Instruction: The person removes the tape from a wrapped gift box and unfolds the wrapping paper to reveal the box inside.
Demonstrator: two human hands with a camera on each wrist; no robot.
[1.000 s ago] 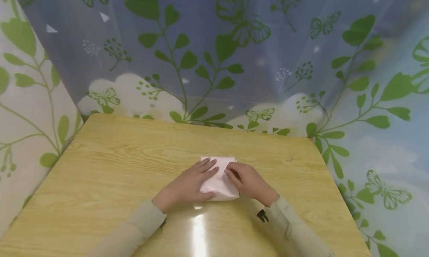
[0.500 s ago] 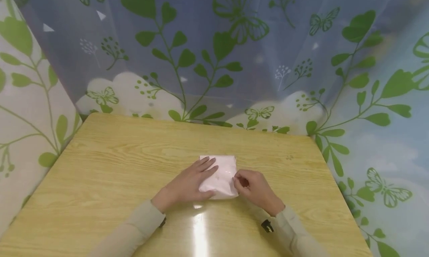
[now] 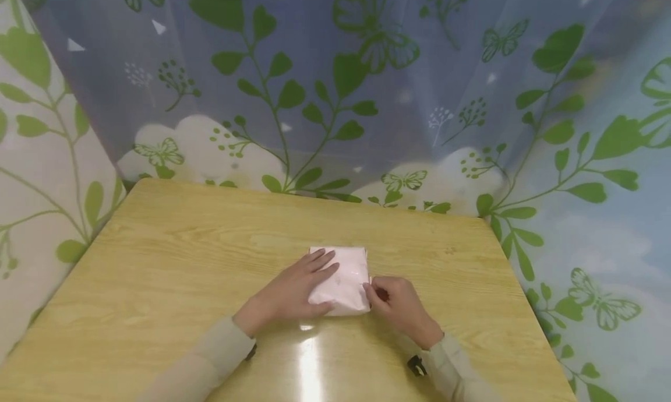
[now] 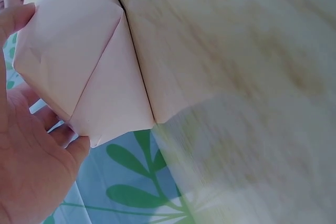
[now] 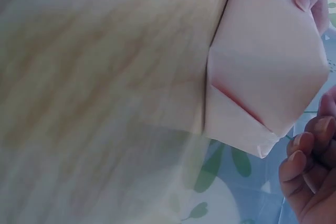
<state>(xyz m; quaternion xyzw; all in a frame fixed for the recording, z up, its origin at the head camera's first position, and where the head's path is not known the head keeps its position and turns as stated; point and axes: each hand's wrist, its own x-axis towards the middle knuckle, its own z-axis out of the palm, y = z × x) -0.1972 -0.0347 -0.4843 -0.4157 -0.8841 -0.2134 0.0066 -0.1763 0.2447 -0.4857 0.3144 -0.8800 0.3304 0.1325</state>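
Observation:
A small box wrapped in pale pink paper (image 3: 348,274) rests on the table, its top face shiny in one spot. In the left wrist view its wrapped end (image 4: 115,87) shows folded triangular flaps. My left hand (image 3: 290,291) lies spread across the left part of the top, fingers straight and apart, the thumb near the close edge. At the right edge is my right hand (image 3: 398,306), fingers curled, thumb and index finger tips together right at the paper. The right wrist view shows those curled fingers (image 5: 299,163) beside the folded end, with nothing visible in them.
The wood-grain table (image 3: 199,244) reaches to a curtain (image 3: 309,99) printed with leaves and butterflies behind it and at both sides. A bright light reflection lies on the tabletop in front of the box. Black clips (image 3: 417,365) show at the sleeve cuffs.
My right hand has slid from the top of the wrapped box to its right edge and slightly toward me. The left hand has kept its place on the box.

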